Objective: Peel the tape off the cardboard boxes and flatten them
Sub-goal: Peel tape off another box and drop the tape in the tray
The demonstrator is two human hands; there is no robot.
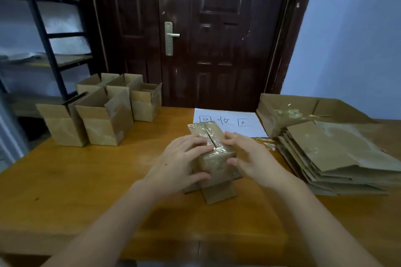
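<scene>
A small cardboard box (213, 159) stands upside down in the middle of the wooden table (86, 180), its open flaps spread underneath. Clear tape (209, 134) runs along the seam on its upward face. My left hand (181, 161) grips the box's left side, fingers over the top edge by the tape and thumb on the near face. My right hand (251, 155) holds the right side, fingertips on the top edge and thumb on the front.
Several open taped boxes (104, 115) stand at the back left. A stack of flattened boxes (338, 158) lies at the right, behind it a larger opened box (288, 112) with crumpled tape. A white sheet with handwriting (227, 121) lies behind the held box. A dark door stands beyond.
</scene>
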